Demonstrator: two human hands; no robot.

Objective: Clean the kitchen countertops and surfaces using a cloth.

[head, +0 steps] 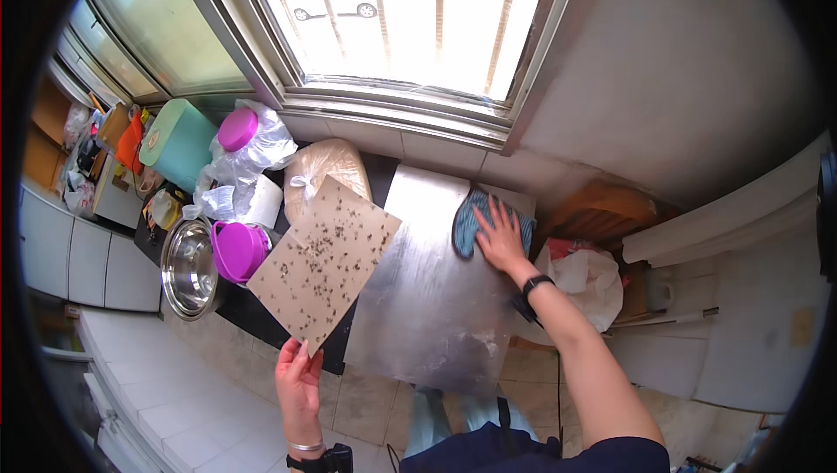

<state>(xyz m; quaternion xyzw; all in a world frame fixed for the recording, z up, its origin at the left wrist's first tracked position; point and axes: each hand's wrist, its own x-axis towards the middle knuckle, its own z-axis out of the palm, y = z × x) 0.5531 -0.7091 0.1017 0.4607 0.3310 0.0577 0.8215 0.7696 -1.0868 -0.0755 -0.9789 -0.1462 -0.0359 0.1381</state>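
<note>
Between the thumb and fingers of my left hand (299,378) is the lower corner of a flat tan sheet (327,257), tilted and scattered with many small dark specks that look like insects. The sheet hangs over the dark counter, left of a shiny metal sheet (425,316) that covers the worktop. My right hand (503,237) lies with fingers spread on a blue cloth with a dark edge (464,231), pressed on the far right part of the metal. Whitish smears mark the metal's near right part.
Left on the dark counter stand a steel bowl (189,270), a purple-lidded container (239,250), a tied bag of tan contents (330,162), a plastic-wrapped jar with a pink lid (238,130) and a mint-green box (176,143). A white plastic bag (585,283) sits at right. A barred window is ahead.
</note>
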